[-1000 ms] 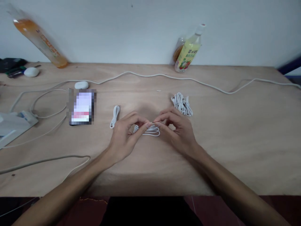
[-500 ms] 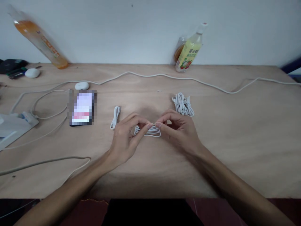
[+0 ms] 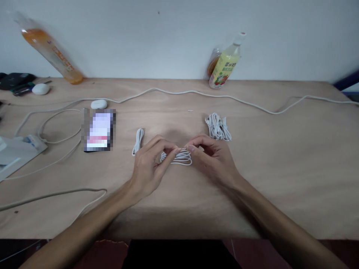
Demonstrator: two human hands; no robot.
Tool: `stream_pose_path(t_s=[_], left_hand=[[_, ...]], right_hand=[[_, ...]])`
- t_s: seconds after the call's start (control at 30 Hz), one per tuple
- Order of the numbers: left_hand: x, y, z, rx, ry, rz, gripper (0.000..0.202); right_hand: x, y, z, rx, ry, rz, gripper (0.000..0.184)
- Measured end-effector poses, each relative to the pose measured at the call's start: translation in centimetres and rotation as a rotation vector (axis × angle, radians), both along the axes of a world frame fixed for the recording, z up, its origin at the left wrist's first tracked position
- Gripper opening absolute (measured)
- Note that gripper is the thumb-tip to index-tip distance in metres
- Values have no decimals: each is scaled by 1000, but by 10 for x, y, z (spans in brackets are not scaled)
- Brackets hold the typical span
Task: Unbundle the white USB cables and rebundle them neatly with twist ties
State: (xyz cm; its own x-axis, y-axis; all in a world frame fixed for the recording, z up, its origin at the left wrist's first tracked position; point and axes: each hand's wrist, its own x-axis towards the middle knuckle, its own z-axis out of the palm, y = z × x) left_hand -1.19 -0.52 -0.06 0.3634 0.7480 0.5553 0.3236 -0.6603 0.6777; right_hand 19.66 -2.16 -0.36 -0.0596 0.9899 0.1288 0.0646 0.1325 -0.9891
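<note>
A white cable [image 3: 179, 160], coiled into a flat bundle, lies on the table under my fingertips. My left hand [image 3: 151, 164] pinches with thumb and forefinger at the bundle's upper edge. From the other side, my right hand [image 3: 217, 157] pinches close by, its fingertips nearly meeting the left ones. Something thin and pale shows between the two pinches, too small to name. My fingers cover part of the coil. Just left of my left hand rests a second coiled white cable [image 3: 138, 142]. Beyond my right hand sits a pile of bundled white cables [image 3: 218, 127].
A phone [image 3: 98, 130] and a white case [image 3: 99, 104] lie at the left, near loose cables and a white box [image 3: 17, 160]. One long white cord [image 3: 193, 92] crosses the table's back. An orange drink bottle [image 3: 53, 56] and a yellow-labelled bottle [image 3: 226, 67] lean at the wall.
My right fingertips have shifted very slightly, leaving a small gap between the two pinches. The whole view has dropped a little in the picture; the cables lie as before.
</note>
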Motion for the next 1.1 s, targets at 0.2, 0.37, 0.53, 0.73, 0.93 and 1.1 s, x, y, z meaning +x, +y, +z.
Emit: stream_pose_path(t_s=[0.2,0.37,0.53,0.73,0.93,1.1], left_hand=[[0,2,-2,-17,-2,-13,8],[-2,2,-2,53,23,-38,8],[-3,1,-4,205,94,-62,10],[-3,0,-5,338,176,-60,7],[-2,0,-4,439,248,-48,7],[-1,1,-5,482,289,-38,6]], right_hand=[[1,-2,-1,-21,-47,29,13],[2,0,-1,-116,-30,94,20],[7,1,11,-251,24,196,28],[11,1,22,-336,-16,256,33],[12,0,16,-247,-112,225,36],[8,-3,11,-21,-315,71,19]])
